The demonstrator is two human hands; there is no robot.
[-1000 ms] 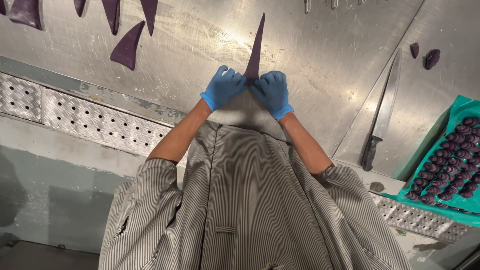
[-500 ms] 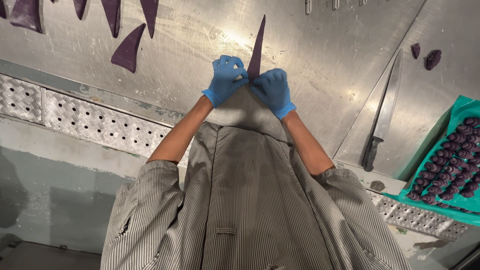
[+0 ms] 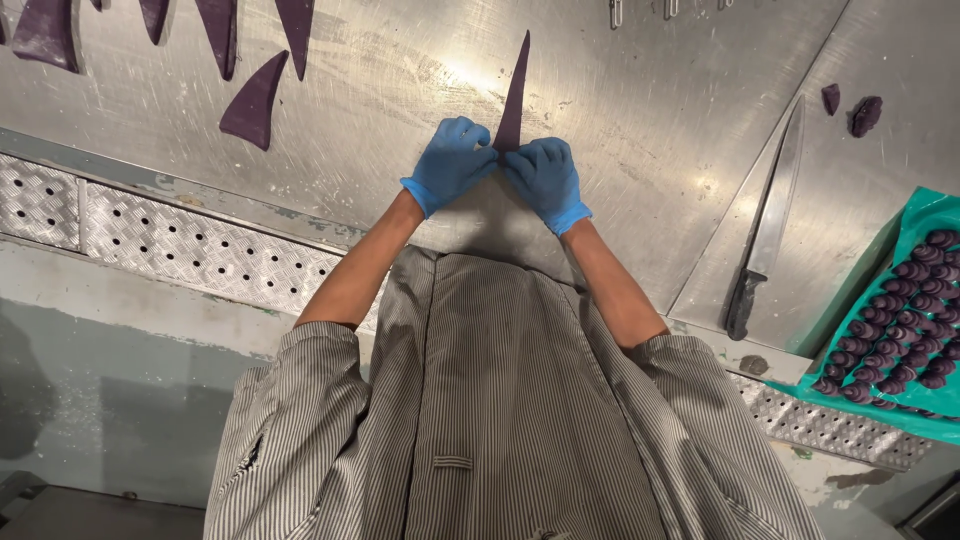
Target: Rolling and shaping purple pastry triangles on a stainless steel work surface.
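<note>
- A long purple dough triangle point(image 3: 514, 95) lies flat on the steel worktop point(image 3: 640, 120), its wide end toward the near edge and its tip pointing away.
- The left hand point(image 3: 450, 163) and right hand point(image 3: 545, 180), both in blue gloves, meet at the wide end, fingers curled down and pinching the dough.
- More purple triangles point(image 3: 255, 100) lie toward the far left corner.
- A knife point(image 3: 768, 225) lies to the right, well apart from the hands.
- A teal tray point(image 3: 905, 235) of small rolled purple pieces point(image 3: 900, 335) sits at the right edge.
</note>
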